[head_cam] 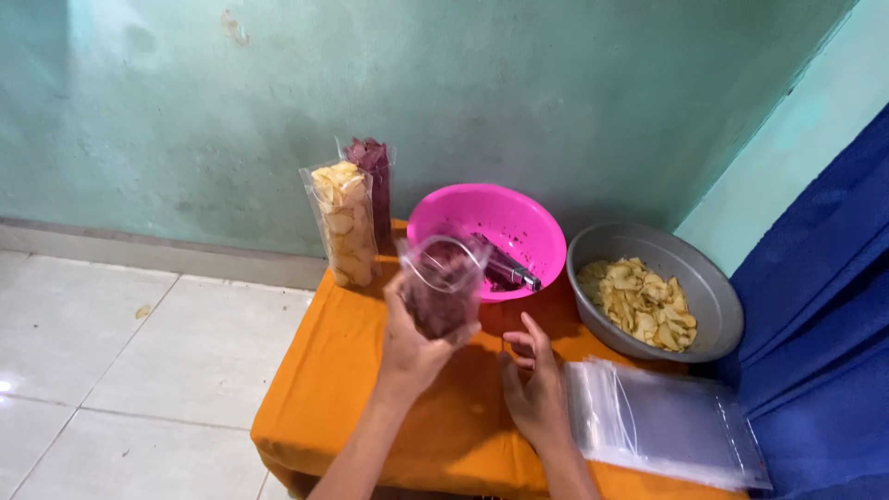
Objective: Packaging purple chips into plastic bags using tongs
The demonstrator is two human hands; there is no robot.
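Near the centre of the frame we see the left hand (415, 338) wrapped around a clear plastic bag (443, 285), its fingers clamped on the lower part, the bag upright with its mouth open and dark reddish chips inside. Just right of it and lower, the right hand (537, 384) holds nothing, its fingers spread apart and hovering over the orange cloth (370, 370) that covers the low table. Behind the held bag sits a pink bowl (519, 218) with metal tongs (507, 268) lying in it. At right centre we find a grey metal basin (713, 296) of pale yellow chips (639, 301). At lower right lies a stack of empty clear bags (662, 426). Left of the pink bowl, two filled bags stand upright against the green wall: a yellow-chip bag (343, 222) and a dark-chip bag (378, 176) just behind it.
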